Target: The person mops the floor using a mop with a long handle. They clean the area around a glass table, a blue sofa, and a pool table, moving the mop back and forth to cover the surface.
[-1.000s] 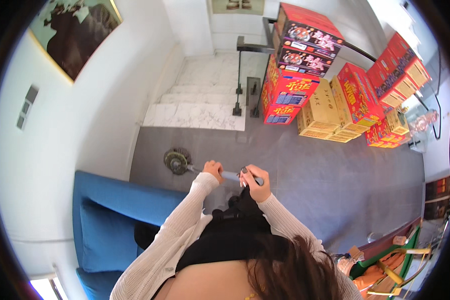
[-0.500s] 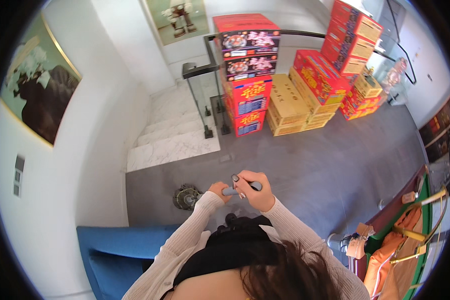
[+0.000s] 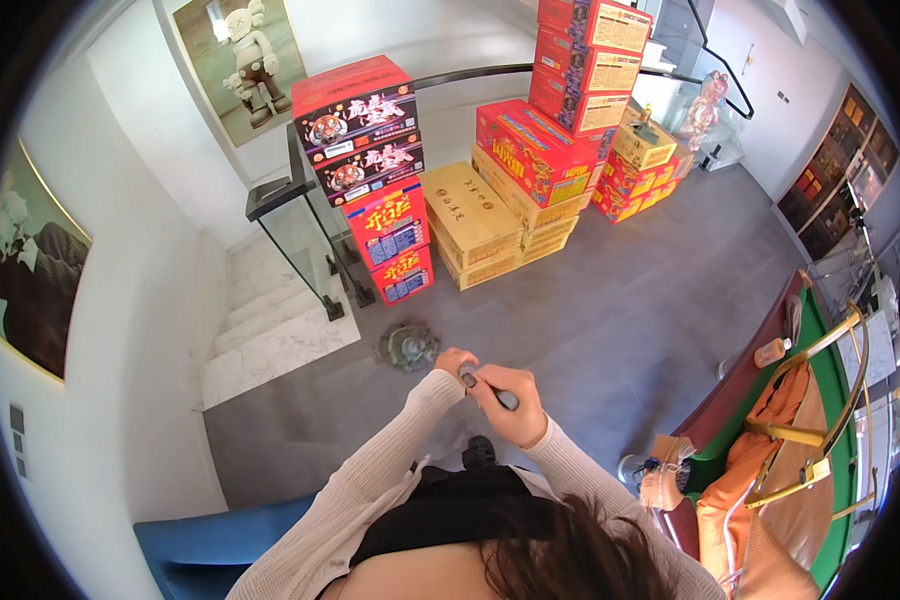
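Observation:
Both of my hands are wrapped around the grey handle (image 3: pixel 507 400) of a mop. My right hand (image 3: pixel 515 405) grips it near its top end, which sticks out past the fingers. Just ahead and to the left, my left hand (image 3: pixel 455 363) is closed on the same handle. On the dark grey floor beyond it rests the round, fringed mop head (image 3: pixel 407 346), blurred and greyish green. Most of the pole between head and hands is hidden by my left hand.
Stacked red cartons (image 3: pixel 398 235), tan cartons (image 3: pixel 473 212) and more red boxes (image 3: pixel 582 60) stand ahead. Marble steps (image 3: pixel 285 335) descend at left beside a glass railing (image 3: pixel 305 245). A blue seat (image 3: pixel 220 530) is near left; a green-topped table (image 3: pixel 825 480) holding bags is at right.
The mop head has moved away from me and slightly right across the floor. My view has turned to the right, and both hands remain closed on the handle.

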Tool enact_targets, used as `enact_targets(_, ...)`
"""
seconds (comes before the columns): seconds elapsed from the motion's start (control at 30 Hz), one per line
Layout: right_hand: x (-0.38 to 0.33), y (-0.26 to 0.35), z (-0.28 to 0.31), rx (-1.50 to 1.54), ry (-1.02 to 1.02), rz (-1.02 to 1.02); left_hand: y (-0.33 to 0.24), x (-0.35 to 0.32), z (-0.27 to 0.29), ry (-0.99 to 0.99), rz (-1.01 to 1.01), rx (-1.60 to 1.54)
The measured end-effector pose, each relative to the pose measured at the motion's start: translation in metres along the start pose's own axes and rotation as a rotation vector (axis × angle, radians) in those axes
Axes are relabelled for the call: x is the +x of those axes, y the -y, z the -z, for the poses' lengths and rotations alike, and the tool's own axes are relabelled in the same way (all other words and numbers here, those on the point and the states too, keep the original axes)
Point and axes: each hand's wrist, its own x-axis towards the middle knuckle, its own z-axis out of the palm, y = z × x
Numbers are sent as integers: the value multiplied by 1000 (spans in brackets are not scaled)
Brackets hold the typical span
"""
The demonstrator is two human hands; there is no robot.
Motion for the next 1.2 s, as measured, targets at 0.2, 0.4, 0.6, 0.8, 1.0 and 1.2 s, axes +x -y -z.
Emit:
enact_targets(0.2, -35, -33, 29, -229, 173, 197, 46, 19, -113, -154, 10, 2)
enact_targets(0.4, -46, -37, 42, -290, 301, 259, 0, 14, -110, 189, 33, -428)
enact_targets(0.6, -29, -16, 58, -166, 224, 344, -143, 11, -34, 140, 318, -108)
enact_targets(0.8, -15, -2, 75, -100, 250, 461, -90, 2, -47, 225, 352, 175)
enact_targets(1.0, -15, -11, 98, 41, 139, 237, -108, -26, -44, -70, 428, 210)
enact_targets(1.2, -26, -26, 106, 178, 144, -37, -81, -40, -58, 45, 570, 286)
